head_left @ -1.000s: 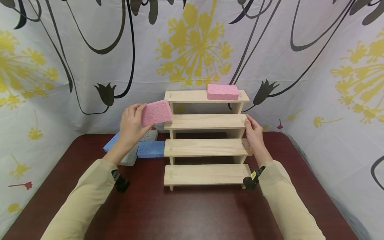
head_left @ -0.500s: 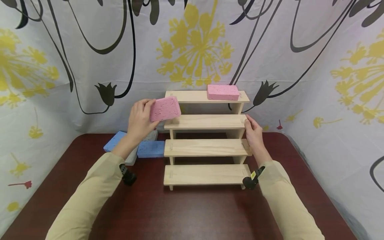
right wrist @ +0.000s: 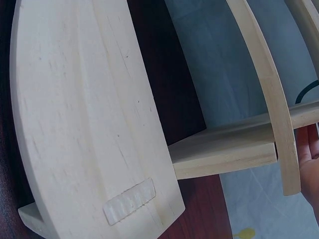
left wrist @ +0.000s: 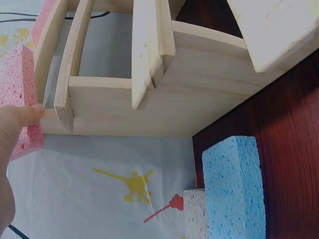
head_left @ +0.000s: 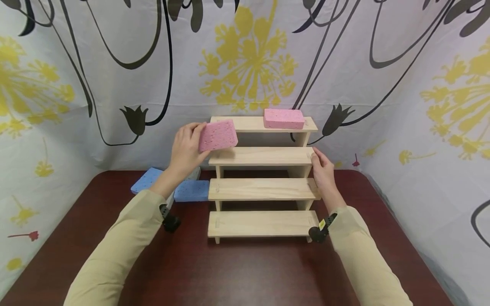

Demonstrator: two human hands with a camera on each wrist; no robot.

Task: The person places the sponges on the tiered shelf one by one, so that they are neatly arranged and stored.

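Observation:
In the head view my left hand (head_left: 187,148) pinches a pink sponge (head_left: 219,135) by its left side. The sponge overlaps the left ends of the top two shelves of a stepped wooden rack (head_left: 264,223). Pressed along that sponge's face is my left thumb, as the left wrist view shows. My right hand (head_left: 323,172) grips the right end of the second shelf from the top, thumb in front and fingers behind. Another pink sponge (head_left: 284,119) lies on the top shelf, toward its right end.
Left of the rack, a blue sponge (head_left: 191,191) lies against its side on the dark red table (head_left: 245,272). Another blue sponge (head_left: 147,180) and a grey sponge (left wrist: 194,213) lie near it. A patterned cloth (head_left: 176,93) hangs close behind the rack.
My left hand has carried the pink sponge rightward and slightly up, from beside the rack to over its left end. My right hand has stayed on the shelf end.

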